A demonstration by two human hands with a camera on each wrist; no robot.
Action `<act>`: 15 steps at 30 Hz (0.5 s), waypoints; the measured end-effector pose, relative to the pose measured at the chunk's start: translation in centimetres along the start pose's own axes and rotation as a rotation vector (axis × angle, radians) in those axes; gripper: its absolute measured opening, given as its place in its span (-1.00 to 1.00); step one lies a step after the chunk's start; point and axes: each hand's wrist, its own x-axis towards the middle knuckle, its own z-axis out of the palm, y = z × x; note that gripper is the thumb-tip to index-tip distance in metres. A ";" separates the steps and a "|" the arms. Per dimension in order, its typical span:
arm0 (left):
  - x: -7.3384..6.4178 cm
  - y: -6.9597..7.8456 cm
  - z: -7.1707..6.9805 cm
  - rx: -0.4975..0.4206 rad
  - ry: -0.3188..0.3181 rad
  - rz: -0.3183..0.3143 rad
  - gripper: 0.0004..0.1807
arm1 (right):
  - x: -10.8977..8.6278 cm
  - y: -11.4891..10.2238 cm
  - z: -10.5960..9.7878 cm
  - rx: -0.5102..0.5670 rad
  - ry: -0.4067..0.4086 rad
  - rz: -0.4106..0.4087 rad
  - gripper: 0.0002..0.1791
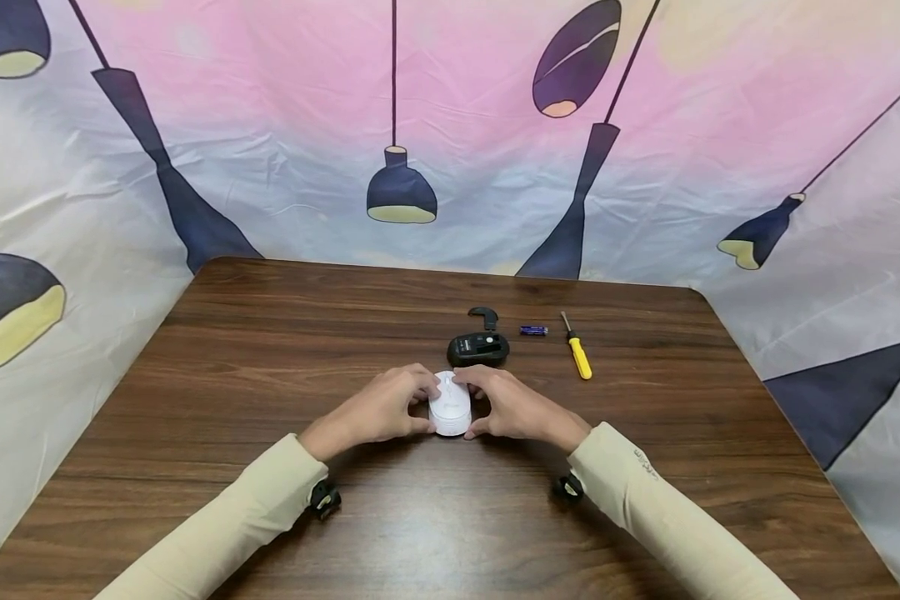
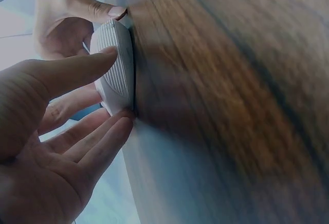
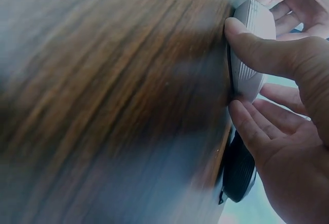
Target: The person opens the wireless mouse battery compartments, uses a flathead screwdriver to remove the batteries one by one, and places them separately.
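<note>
A white computer mouse (image 1: 450, 404) lies on the wooden table between my two hands, ridged along its side. My left hand (image 1: 387, 405) grips it from the left, with the thumb near the end closest to me and the fingers farther forward. On the other side my right hand (image 1: 516, 405) holds it the same way, thumb at the near corner and fingertips low by the tabletop. Both wrist views show thumb and fingertips right at the body of the mouse. Just beyond the hands a black mouse (image 1: 461, 353) rests underside up, its battery slot uncovered.
Behind the black mouse lies a curved black cover (image 1: 487, 315). To its right are a blue battery (image 1: 534, 331) and a screwdriver with a yellow handle (image 1: 580, 357). A printed cloth (image 1: 307, 167) hangs around the far side of the table (image 1: 270, 333).
</note>
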 end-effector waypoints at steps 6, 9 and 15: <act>0.1 0.3 0.3 0.016 0.016 0.034 -0.56 | -0.7 0.3 0.0 0.004 0.019 -0.016 -0.12; 0.1 0.4 0.4 0.030 0.028 0.047 -0.52 | -0.8 0.5 0.1 0.002 0.027 -0.024 -0.13; 0.1 0.5 0.8 0.042 0.048 0.050 -0.47 | -1.2 0.7 0.1 0.019 0.030 -0.029 -0.16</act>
